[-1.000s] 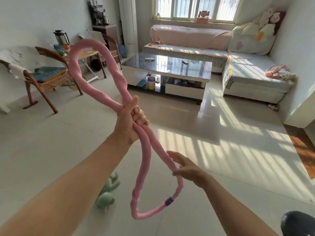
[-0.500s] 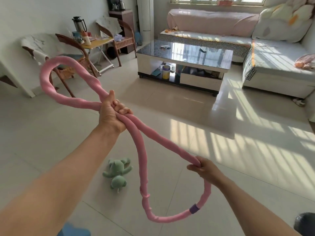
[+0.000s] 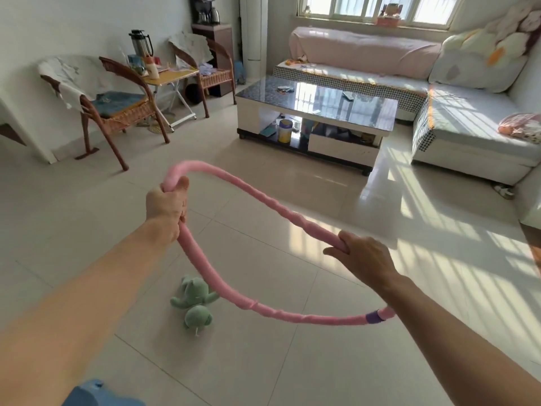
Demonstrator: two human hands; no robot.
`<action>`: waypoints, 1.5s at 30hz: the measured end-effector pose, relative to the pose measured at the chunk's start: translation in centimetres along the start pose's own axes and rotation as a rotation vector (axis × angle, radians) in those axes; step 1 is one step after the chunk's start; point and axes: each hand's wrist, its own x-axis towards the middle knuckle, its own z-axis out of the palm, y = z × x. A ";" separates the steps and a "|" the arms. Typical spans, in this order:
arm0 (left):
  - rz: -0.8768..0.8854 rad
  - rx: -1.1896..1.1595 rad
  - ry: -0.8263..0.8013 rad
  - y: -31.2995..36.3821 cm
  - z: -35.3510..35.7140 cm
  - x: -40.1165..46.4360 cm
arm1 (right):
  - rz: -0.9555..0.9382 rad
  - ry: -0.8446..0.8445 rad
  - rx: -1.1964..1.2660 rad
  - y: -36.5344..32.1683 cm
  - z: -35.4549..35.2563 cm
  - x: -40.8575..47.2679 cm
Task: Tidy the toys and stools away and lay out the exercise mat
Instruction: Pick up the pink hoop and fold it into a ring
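The left hand (image 3: 165, 205) had its grip clamped on the pink hoop (image 3: 281, 212) at the hoop's far left bend. The right hand (image 3: 366, 259) had its grip clamped on the hoop's right side, fingers curled over the tube. The hoop hung open and roughly flat above the floor (image 3: 292, 361). A green plush (image 3: 194, 303) lay on the floor just under the hoop's near-left arc. Beyond the hoop stood a bench (image 3: 316, 98), with a sofa (image 3: 468, 118) behind it.

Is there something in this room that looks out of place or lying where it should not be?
Yes. A green plush toy lies on the bare floor tiles, below the pink hoop that both hands hold. A slipper also sits alone beside the sofa.
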 end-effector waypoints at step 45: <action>-0.025 0.157 -0.590 5.8 6.2 -8.0 | 0.278 -0.239 0.907 -0.1 1.2 -0.3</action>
